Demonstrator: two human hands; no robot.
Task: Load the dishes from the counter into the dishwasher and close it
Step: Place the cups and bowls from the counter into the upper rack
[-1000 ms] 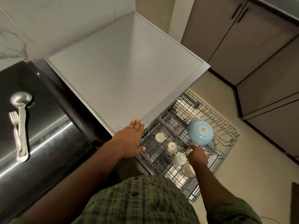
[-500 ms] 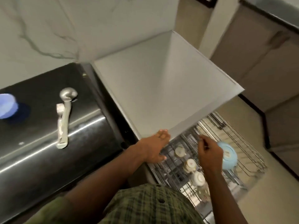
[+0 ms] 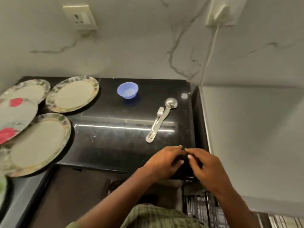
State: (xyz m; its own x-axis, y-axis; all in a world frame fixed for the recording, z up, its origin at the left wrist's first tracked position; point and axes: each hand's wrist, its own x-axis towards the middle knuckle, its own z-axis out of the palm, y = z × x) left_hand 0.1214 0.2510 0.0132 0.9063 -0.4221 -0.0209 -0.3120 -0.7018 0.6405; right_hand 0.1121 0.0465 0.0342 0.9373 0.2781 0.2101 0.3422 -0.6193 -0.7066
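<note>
Both hands hovered together at the counter's [image 3: 115,145] near right edge, left hand [image 3: 164,162] and right hand [image 3: 209,168] loosely curled, holding nothing. The ladle [image 3: 162,120] and fork [image 3: 158,118] lay just beyond, handles pointing near; the left hand was nearer.

Green plaid buttoned shirt [image 3: 158,216], short sleeves, bare forearms

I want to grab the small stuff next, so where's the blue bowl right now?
In the head view, the blue bowl sits near the back of the black counter, between the floral plate on its left and the ladle on its right.
</note>
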